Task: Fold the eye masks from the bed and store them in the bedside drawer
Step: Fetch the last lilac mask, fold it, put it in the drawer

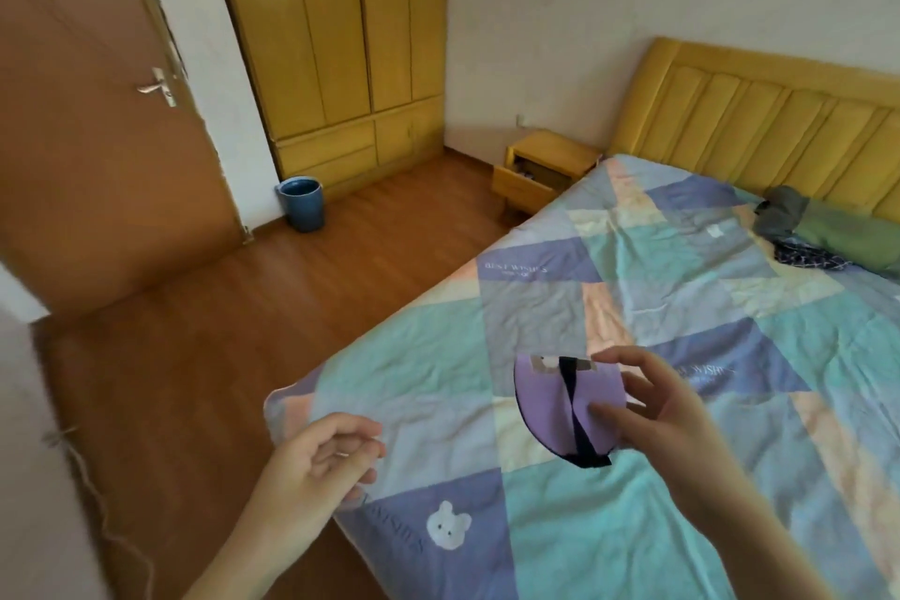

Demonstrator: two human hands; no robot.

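The right hand [667, 404] held 1 purple eye mask [550, 404] above the bed [609, 526], apparently folded, thumb and forefinger pinching its edge. The left hand [316, 458] hung empty, fingers loosely curled. Advised: keep halves aligned, strap tucked between the fingers, before carrying to the open bedside drawer [523, 188].

The single head-worn wide-angle camera looked forward and down from beside the bed's [633, 287] foot corner, close over both hands, facing the headboard [759, 122] and wardrobe [331, 39].
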